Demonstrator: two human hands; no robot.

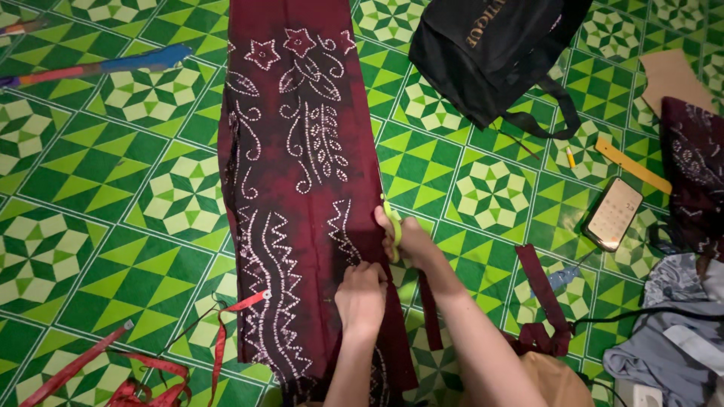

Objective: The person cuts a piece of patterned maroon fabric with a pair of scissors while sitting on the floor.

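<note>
Hands work green-handled scissors along the edge of a dark red patterned cloth spread on a green tiled floor.

From the left, red ribbon strips [151, 369] lie loose on the floor [98, 226] near the long maroon cloth [302, 173], which runs up the middle of the view with white dotted leaf and zigzag motifs. The left hand [362, 300] presses flat on the cloth near its right edge, fingers together and clamped on nothing. Just beside it, the right hand [407, 237] has its grip closed around the scissors [392, 230], whose blades sit at the cloth's right edge. A trimmed maroon strip [430, 309] lies by the forearm. Further right are a black bag [490, 53], a phone [612, 213], a yellow ruler [632, 166] and grey fabric [679, 332].
</note>
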